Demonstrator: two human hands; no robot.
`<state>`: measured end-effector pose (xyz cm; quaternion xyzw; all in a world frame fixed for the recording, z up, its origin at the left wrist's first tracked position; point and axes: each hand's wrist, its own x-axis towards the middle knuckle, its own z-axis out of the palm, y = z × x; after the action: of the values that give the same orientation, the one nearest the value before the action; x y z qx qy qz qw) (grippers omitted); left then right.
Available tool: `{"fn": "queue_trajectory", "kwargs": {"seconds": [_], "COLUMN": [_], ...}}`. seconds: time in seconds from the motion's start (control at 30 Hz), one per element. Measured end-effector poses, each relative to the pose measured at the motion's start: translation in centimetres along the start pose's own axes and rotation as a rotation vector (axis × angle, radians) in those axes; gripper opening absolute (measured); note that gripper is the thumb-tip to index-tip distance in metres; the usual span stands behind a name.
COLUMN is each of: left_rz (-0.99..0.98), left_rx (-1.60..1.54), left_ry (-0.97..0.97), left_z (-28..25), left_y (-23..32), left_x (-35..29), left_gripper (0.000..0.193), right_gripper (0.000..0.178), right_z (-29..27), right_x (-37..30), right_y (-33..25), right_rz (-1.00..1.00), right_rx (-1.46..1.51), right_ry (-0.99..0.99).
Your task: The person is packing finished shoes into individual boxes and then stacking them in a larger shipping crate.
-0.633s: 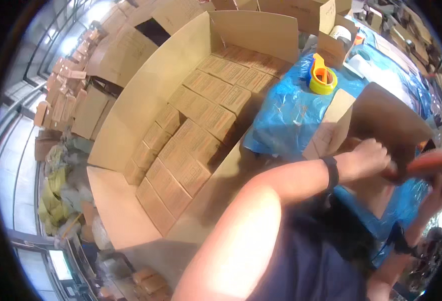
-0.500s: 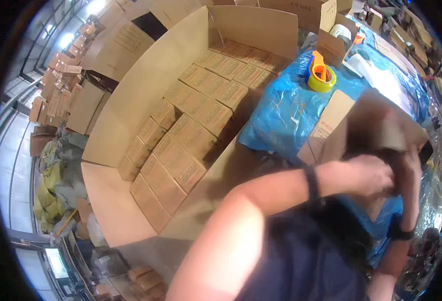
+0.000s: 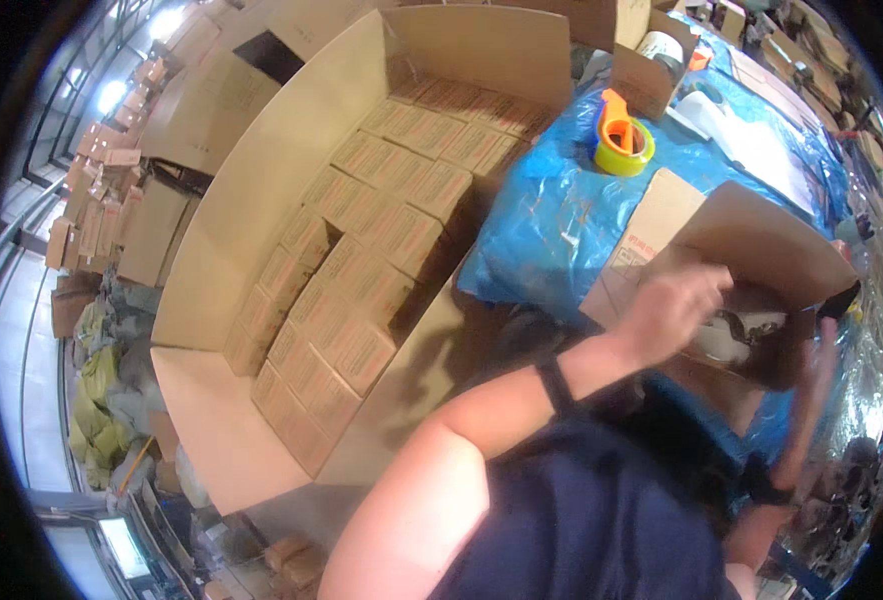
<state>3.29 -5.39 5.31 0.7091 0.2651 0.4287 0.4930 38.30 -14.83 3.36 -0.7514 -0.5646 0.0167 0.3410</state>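
Observation:
A small open carton (image 3: 776,240) stands at the right with its flaps raised. Inside it lie pale and dark items (image 3: 736,335), too blurred to name. My left hand (image 3: 673,312) is above the carton's left edge, its fingers loosely bent and apart, with nothing visible in them. My right hand (image 3: 821,345) is at the carton's right side, smeared by motion, and its fingers cannot be made out. To the left is a large open carton (image 3: 231,250) holding rows of small brown boxes (image 3: 386,270).
Blue plastic sheeting (image 3: 541,215) covers the surface under the small carton. An orange tape dispenser with yellow tape (image 3: 623,145) rests on it. Behind stands another carton (image 3: 641,80) with a white roll (image 3: 659,48). Stacked cartons (image 3: 91,220) and green sacks (image 3: 91,400) fill the far left.
My left hand has come up and left out of the small carton, uncovering its contents. My right hand has moved from the carton's front to its right side. The view has shifted slightly.

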Motion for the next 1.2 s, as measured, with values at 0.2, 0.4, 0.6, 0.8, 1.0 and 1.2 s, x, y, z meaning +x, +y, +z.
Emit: {"fn": "queue_trajectory", "kwargs": {"seconds": [0.2,0.4,0.6,0.8,1.0,1.2], "left_rz": [-0.055,0.285,0.196,0.250,0.274,0.400], "left_rx": [0.142,0.499,0.821,1.014,1.006,0.716], "left_ry": [0.224,0.245,-0.321,-0.483,-0.503,-0.503], "left_z": [-3.6,-4.0,-4.2,-1.9,-4.2,-5.2], "left_y": [-7.3,-4.0,0.0,0.1,2.4,1.0], "left_x": [1.3,-0.2,0.2,0.4,-2.0,-4.5], "left_gripper": [0.064,0.032,0.043,0.104,0.069,0.064], "right_gripper": [0.058,0.041,0.050,0.093,0.047,0.045], "right_z": [1.6,3.4,0.8,0.9,-0.9,-3.8], "right_x": [1.9,0.9,-0.8,-2.3,-3.2,-5.8], "right_y": [-2.0,2.3,-7.5,-8.5,-6.6,-6.1], "right_rz": [0.083,-0.043,-0.379,-0.528,-0.393,-0.652], "right_rx": [0.460,0.691,-0.050,-0.302,0.104,-0.250], "right_ry": [-0.299,-0.210,-0.438,-0.415,-0.407,-0.248]}}
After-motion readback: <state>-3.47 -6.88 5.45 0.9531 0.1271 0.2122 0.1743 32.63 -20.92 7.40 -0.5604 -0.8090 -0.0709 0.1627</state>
